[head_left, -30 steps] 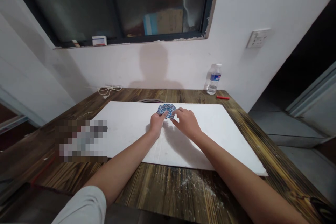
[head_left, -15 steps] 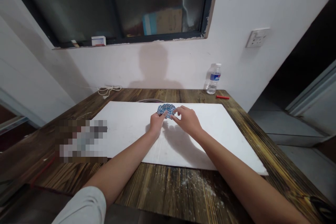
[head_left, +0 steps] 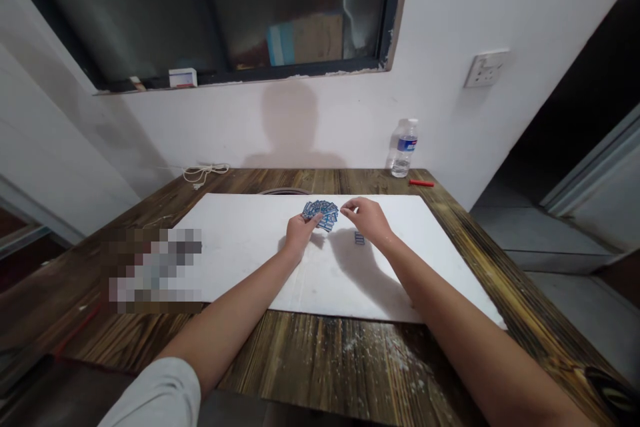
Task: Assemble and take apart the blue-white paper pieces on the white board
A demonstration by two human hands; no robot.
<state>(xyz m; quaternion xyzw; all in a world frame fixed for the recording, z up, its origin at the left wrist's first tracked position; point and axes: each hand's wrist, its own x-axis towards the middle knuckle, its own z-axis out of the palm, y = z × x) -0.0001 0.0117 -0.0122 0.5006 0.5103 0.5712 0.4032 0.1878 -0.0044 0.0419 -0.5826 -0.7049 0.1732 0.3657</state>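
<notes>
A spread fan of blue-patterned playing cards (head_left: 325,210) is held up over a white board. My left hand (head_left: 300,230) grips it at the lower left, thumb across the front. Just right of the fan is my right hand (head_left: 369,219), its fingers bent and its thumb and forefinger drawn close together. A small gap parts these fingertips from the cards; whether anything is between them I cannot make out. Below the right hand shows a single blue-edged card (head_left: 359,237), apart from the fan; whether it rests on the board or is in the air is unclear.
The white board (head_left: 240,260) covers much of the wooden table (head_left: 310,360). Behind it stand a water bottle (head_left: 404,149) and a red stick-like object (head_left: 421,183). A coiled white cable (head_left: 205,172) lies at the back left. A blurred patch hides the board's left end.
My right hand has drawn away from the fan's edge, slightly to the right. A single card now shows beneath it. The fan looks more spread in my left hand.
</notes>
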